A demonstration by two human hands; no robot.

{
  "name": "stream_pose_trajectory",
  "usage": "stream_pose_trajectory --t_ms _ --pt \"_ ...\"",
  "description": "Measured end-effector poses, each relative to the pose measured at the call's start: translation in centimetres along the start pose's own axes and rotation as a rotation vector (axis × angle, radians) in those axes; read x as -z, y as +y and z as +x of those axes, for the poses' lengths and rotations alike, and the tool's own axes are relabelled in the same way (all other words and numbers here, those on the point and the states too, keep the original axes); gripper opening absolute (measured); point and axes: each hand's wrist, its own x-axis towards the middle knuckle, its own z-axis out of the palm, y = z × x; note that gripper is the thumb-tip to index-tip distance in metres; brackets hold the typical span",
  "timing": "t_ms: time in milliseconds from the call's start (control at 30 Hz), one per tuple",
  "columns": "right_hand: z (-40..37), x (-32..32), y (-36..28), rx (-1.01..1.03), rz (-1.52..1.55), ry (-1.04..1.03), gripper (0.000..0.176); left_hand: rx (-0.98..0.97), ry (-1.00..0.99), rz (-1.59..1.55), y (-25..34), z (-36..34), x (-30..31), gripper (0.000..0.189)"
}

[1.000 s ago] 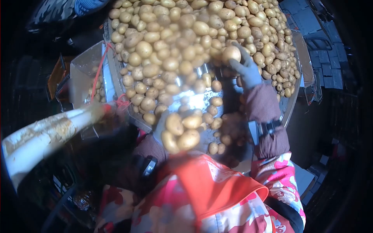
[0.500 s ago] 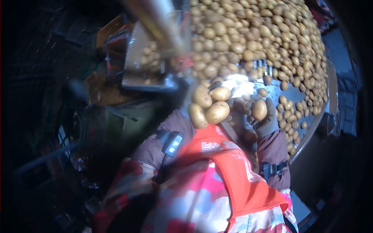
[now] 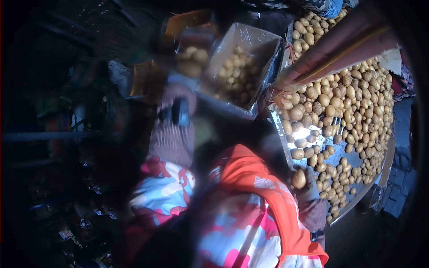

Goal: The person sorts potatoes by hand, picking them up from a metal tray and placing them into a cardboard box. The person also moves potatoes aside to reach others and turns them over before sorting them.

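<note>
Blurrily, the left hand (image 3: pixel 182 80) supports several potatoes (image 3: pixel 192 61) beside an open box (image 3: pixel 257 39), finger spread unclear; the right hand (image 3: pixel 308 191) curls around a single potato (image 3: pixel 299 178) near the table (image 3: pixel 281 139).

Looks like packing shed or market, too dark at edges to be sure. Shown by big potato pile (image 3: pixel 362 100) on shiny metal table (image 3: pixel 354 158), more potatoes (image 3: pixel 237 67) in plastic-lined box (image 3: pixel 255 37) just beside.
</note>
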Motion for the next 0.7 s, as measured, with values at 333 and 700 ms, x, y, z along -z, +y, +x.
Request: stream_pose_trajectory --t_ms 333,700 --pt "8.3 -16.5 -11.6 0.331 -0.374 -0.341 0.052 0.882 0.141 -0.102 -14.0 -10.8 0.2 0.048" --pt "5.7 -9.2 -5.2 0.188 -0.606 0.191 0.044 0.225 0.159 0.596 1.3 9.7 3.7 0.036"
